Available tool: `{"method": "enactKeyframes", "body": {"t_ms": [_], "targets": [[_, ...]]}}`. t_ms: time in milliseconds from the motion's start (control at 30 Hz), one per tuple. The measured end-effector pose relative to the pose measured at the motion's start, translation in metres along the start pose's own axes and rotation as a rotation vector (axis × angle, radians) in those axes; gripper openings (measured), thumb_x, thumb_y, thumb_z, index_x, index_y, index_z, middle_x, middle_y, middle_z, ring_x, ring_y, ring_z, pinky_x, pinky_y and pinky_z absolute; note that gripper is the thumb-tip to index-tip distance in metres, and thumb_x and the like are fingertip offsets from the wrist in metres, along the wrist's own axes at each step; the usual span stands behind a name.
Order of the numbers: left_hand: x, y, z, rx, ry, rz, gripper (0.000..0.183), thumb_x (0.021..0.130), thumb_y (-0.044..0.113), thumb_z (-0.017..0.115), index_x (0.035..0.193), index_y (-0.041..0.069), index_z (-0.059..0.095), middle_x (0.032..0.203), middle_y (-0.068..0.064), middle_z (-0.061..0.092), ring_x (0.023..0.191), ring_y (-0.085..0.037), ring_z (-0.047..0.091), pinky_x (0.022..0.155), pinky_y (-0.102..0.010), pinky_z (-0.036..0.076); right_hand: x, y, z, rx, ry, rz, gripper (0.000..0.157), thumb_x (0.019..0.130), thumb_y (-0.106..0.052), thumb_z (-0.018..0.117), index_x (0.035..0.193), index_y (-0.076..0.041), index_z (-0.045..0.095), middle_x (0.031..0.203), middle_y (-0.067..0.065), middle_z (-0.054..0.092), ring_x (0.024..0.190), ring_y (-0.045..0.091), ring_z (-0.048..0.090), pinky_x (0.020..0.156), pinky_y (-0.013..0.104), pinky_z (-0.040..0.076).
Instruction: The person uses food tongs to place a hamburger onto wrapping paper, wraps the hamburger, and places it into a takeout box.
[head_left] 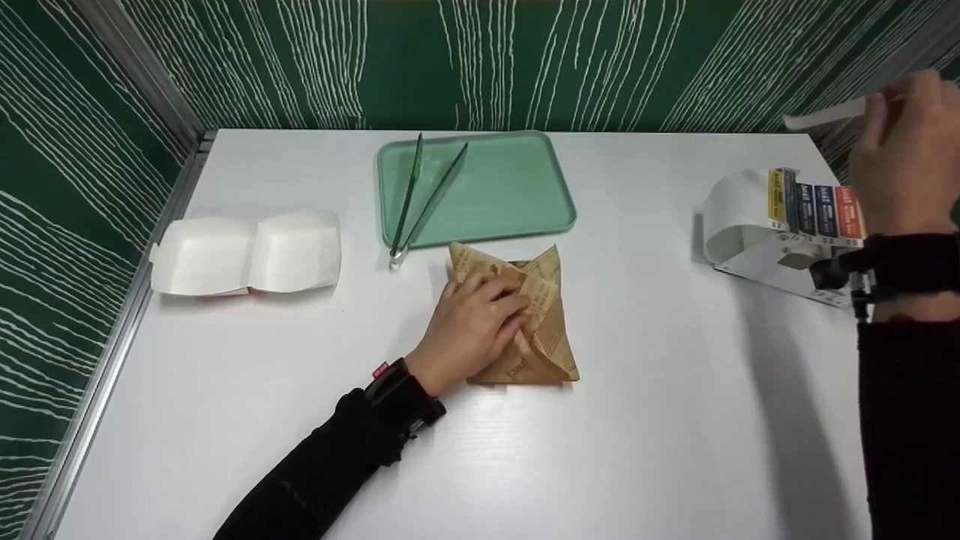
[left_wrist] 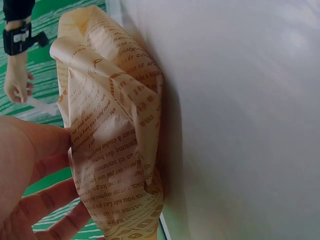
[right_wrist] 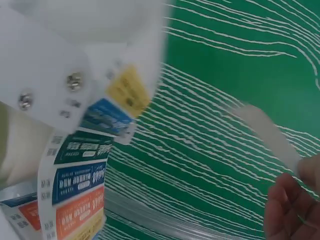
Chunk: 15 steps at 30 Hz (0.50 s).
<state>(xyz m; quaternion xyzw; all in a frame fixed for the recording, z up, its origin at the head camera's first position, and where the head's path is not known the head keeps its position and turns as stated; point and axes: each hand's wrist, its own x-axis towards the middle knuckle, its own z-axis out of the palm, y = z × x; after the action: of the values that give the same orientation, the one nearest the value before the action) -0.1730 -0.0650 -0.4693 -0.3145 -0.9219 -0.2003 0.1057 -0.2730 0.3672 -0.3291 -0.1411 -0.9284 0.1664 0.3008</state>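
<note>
A packet wrapped in brown printed paper (head_left: 551, 330) lies on the white table, its upper corners sticking up. My left hand (head_left: 472, 330) rests on top of it, fingers laid over the folded flaps; the left wrist view shows those fingertips against the wrapped paper (left_wrist: 110, 150). What is inside the paper is hidden. Raised at the far right, my right hand (head_left: 911, 157) pinches a pale strip (head_left: 825, 116) by one end. Just below that hand stands a white label dispenser (head_left: 739, 210); printed labels (right_wrist: 80, 185) in several colours hang from it in the right wrist view.
A green tray (head_left: 510, 187) lies at the back, with metal tongs (head_left: 411, 202) leaning across its left side. To the left stands an opened white takeaway box (head_left: 210, 255). Green walls with white streaks (head_left: 480, 67) border the table (head_left: 637, 450).
</note>
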Motion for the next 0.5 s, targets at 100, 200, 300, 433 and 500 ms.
{"method": "enactKeyframes", "body": {"t_ms": [100,200,300,433,500], "targets": [[0.001,0.0,0.0,0.004,0.0,0.008,0.03,0.109,0.037,0.063,0.131,0.023,0.077,0.141,0.0,0.069,0.136,-0.028,0.058,0.108,-0.054,0.051,-0.012,-0.008,-0.002,0.105,0.069,-0.08,0.04,0.115,-0.03,0.046,0.128,0.002,0.067,0.099,-0.032,0.035,0.087,-0.019,0.029,0.08,0.013,0.031],[0.001,0.0,0.001,0.001,-0.004,0.011,0.03,0.109,0.037,0.063,0.131,0.023,0.077,0.143,-0.001,0.068,0.139,-0.03,0.057,0.11,-0.057,0.05,-0.037,-0.02,0.001,0.229,0.088,-0.252,0.033,0.112,-0.023,0.056,0.119,0.005,0.071,0.1,-0.01,0.067,0.086,-0.024,0.037,0.077,0.005,0.035],[0.002,0.0,0.001,-0.006,-0.011,0.009,0.031,0.11,0.038,0.062,0.132,0.023,0.076,0.145,-0.001,0.066,0.14,-0.03,0.056,0.107,-0.055,0.051,-0.067,-0.035,0.007,0.401,0.029,-0.418,0.022,0.108,-0.011,0.064,0.113,0.008,0.073,0.106,0.021,0.078,0.086,-0.024,0.054,0.075,-0.001,0.043],[0.002,-0.001,0.001,-0.015,-0.016,0.007,0.032,0.11,0.039,0.061,0.133,0.023,0.076,0.149,-0.002,0.065,0.141,-0.03,0.055,0.106,-0.052,0.051,-0.107,-0.057,0.02,0.61,-0.076,-0.542,0.01,0.1,0.004,0.07,0.108,0.008,0.075,0.102,0.019,0.081,0.089,-0.015,0.07,0.077,0.005,0.054],[0.002,-0.002,0.001,-0.018,-0.019,0.009,0.033,0.11,0.039,0.061,0.134,0.023,0.075,0.149,-0.002,0.064,0.141,-0.03,0.054,0.108,-0.053,0.051,-0.126,-0.065,0.028,0.689,-0.111,-0.588,0.013,0.095,0.011,0.072,0.105,0.006,0.077,0.099,0.016,0.082,0.093,-0.011,0.073,0.081,0.009,0.057]]}}
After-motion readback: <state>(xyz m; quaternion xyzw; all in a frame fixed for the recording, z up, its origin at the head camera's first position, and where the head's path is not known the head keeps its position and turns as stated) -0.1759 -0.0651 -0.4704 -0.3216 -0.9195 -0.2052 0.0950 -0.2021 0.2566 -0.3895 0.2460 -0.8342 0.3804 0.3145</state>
